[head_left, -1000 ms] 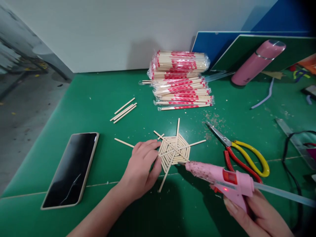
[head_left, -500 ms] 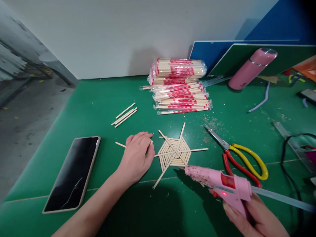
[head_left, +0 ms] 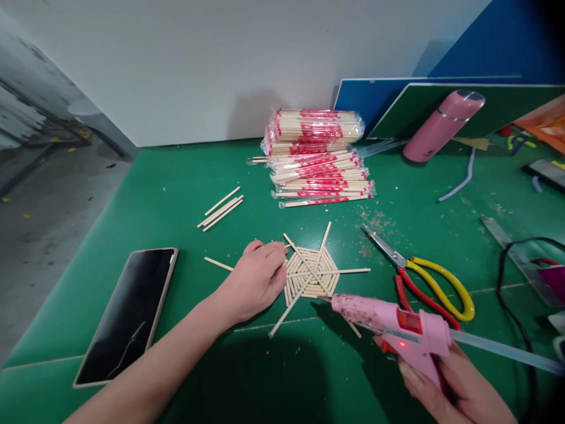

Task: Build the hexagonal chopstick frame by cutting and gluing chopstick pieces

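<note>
A hexagonal web of glued wooden sticks lies flat on the green table. My left hand rests at the web's left edge, fingers curled and pinched on a short wooden stick beside the web. My right hand grips a pink hot glue gun at the lower right. Its nozzle points left and sits just off the web's lower right edge. A clear glue stick juts from the gun's back.
Wrapped chopstick bundles are stacked behind the web. Loose cut sticks lie to the left, a dark phone nearer the left edge. Red and yellow scissors, a black cable and a pink flask are on the right.
My left hand drew away from the web to the left, closed on a short stick, then came back to the web's left edge. The glue gun stayed put.
</note>
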A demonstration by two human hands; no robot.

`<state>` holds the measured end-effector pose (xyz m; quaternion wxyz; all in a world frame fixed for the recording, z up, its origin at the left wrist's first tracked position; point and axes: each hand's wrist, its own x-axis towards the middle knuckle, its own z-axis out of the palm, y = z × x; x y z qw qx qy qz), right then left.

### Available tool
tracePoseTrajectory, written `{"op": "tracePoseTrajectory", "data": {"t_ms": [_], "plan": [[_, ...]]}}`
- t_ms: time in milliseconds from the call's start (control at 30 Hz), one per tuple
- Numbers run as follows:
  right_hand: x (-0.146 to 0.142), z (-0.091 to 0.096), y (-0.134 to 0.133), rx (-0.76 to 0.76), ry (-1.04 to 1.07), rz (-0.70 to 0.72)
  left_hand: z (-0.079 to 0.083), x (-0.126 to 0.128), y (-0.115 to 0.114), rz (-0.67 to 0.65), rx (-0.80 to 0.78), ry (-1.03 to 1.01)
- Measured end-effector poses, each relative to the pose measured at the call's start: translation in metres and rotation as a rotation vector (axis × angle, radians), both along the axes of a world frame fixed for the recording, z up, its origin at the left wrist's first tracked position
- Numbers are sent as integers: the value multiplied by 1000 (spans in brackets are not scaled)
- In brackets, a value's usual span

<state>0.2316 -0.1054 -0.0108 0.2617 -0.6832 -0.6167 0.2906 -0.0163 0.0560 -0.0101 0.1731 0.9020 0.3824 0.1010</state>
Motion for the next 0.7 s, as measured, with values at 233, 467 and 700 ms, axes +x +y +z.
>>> {"op": "tracePoseTrajectory", "data": {"t_ms": [233, 467, 700], "plan": [[3, 1, 3, 38, -71, 16, 4, -17, 2, 203, 110, 64], [9, -4, 1, 9, -28, 108, 14, -18, -42, 125, 85, -164], [8, -6, -2, -79, -60, 95, -1, -7, -93, 99, -91, -282]]}}
